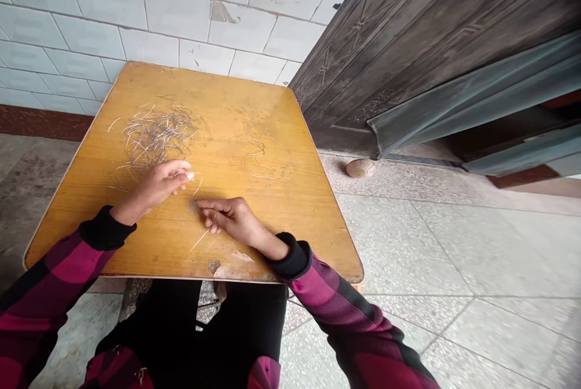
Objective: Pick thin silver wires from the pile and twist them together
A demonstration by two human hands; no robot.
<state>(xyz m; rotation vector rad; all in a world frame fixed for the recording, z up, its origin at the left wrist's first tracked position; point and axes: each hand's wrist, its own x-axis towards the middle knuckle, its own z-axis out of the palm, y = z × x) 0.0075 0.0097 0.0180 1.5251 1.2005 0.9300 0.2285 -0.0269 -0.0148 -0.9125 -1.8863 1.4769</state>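
Observation:
On a worn yellow wooden table (pixel 290 219) lies a tangled pile of thin metal wires (pixel 157 134) at the back left. My left hand (pixel 158 186) rests just in front of the pile, fingers pinched on the end of a thin wire (pixel 196 182). My right hand (pixel 229 216) lies near the table's middle front, fingers curled and pinching another thin wire piece (pixel 200 239) that slants toward me. The two hands are close, a few centimetres apart.
A few loose bent wires (pixel 258 159) lie at the table's right middle. A white tiled wall (pixel 181 8) stands behind, a dark carved door (pixel 408 44) at right. A small round object (pixel 360 167) sits on the tiled floor by the door.

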